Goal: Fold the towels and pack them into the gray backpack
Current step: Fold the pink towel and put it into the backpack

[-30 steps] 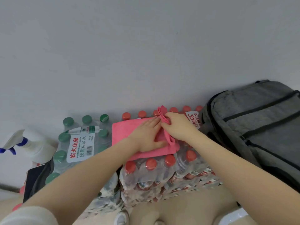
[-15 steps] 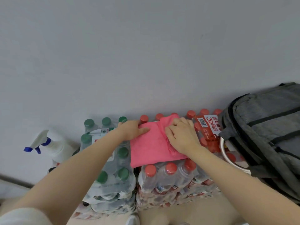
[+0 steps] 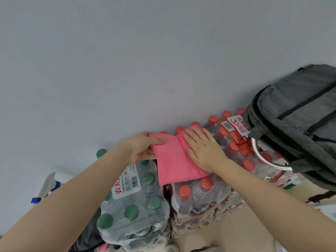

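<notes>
**Soft towel, nearly folded**

Our pink towel (image 3: pixel 174 160) is light, limp cloth folded into a rectangle, lying on the red-capped water pack (image 3: pixel 203 190). Our right hand (image 3: pixel 203 151) presses it flat, fingers straight; our left hand (image 3: pixel 141 148) pinches its 9 o'clock edge. We'd lift by that edge. The gray backpack (image 3: pixel 298 124) sits at 3 o'clock.

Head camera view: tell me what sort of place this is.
Probably a storeroom or stock corner, not a proper work table. Shrink-wrapped packs of red-capped water bottles and green-capped water bottles are stacked against a plain wall, serving as the folding surface, with a spray bottle beside them.
</notes>
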